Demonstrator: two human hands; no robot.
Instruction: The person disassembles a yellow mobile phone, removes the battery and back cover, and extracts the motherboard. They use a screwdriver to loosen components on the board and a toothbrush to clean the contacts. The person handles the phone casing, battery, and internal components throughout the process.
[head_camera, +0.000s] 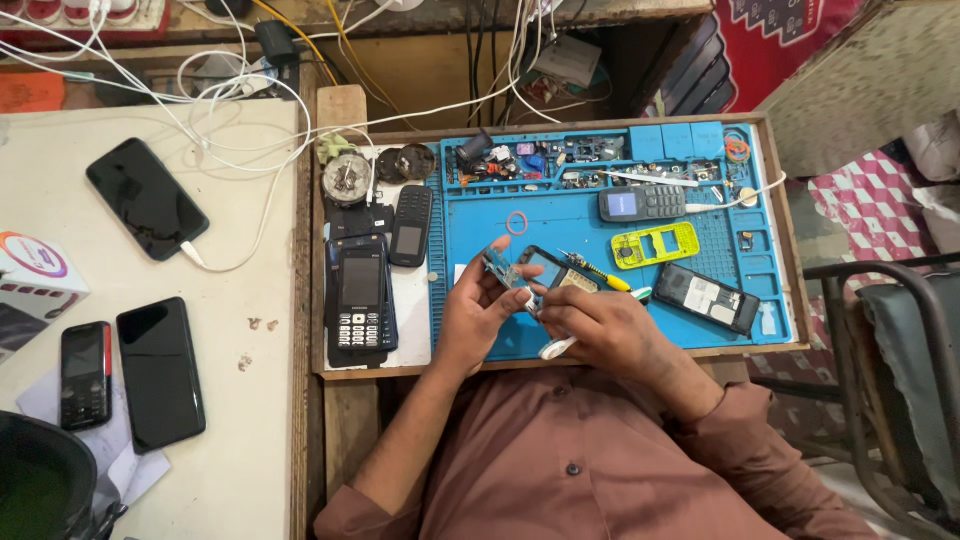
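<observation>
the left hand (478, 312) has its fingers (497, 250) curled shut around a small bare circuit board (497, 268), green-blue with tiny parts, held tilted just above a blue repair mat (560, 215). the right hand (592, 322) is closed on a white-handled tool (556, 347), its tip hidden at the board. just behind the hands lie an open phone body (553, 270) and one yellow-handled screwdriver (594, 271). further out on the mat: one grey keypad phone (641, 203), one yellow phone frame (655, 245), one black phone back (706, 298). left of the mat sit two dark keypad phones (361, 293). on the pale worktop (250, 420) lie three more phones (146, 198).
</observation>
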